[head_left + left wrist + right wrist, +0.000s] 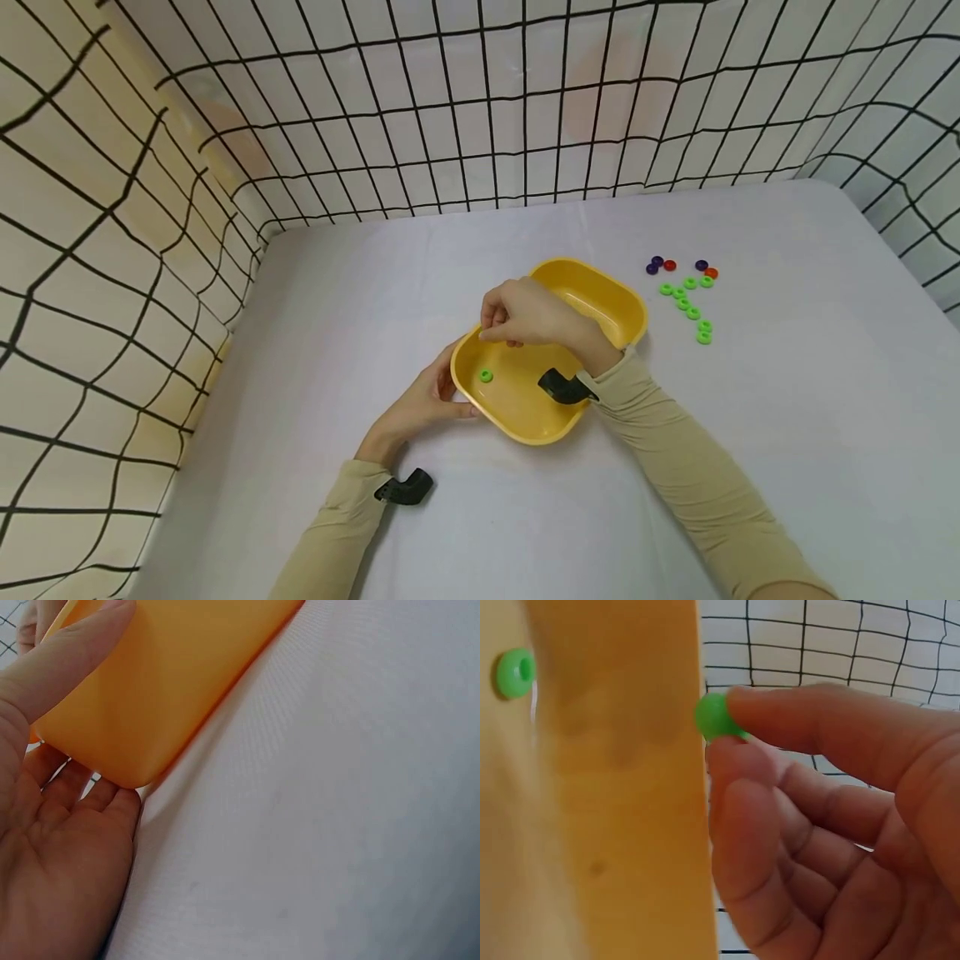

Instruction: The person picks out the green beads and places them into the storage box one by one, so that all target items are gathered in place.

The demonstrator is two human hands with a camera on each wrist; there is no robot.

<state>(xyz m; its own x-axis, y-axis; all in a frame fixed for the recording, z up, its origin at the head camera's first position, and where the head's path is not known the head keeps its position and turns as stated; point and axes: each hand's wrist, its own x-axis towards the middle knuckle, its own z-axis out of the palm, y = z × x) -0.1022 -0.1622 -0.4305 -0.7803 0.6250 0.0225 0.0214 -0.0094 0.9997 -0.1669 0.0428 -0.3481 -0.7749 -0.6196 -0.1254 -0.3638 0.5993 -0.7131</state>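
Observation:
A yellow tray (622, 304) sits mid-table with one green ring bead (485, 376) on its floor. My right hand (517, 317) hovers over the tray's near-left part and pinches another green bead (714, 716) between thumb and fingertip, just above the tray wall (622, 787). The first green bead (514, 673) lies inside, to the left in the right wrist view. My left hand (423, 404) holds the tray's left corner (135, 705), thumb on the rim and fingers under it.
A scatter of several green beads (690, 304), with purple (655, 264) and red ones (670, 265), lies on the white cloth right of the tray. Grid-patterned walls (480, 108) enclose the table on three sides.

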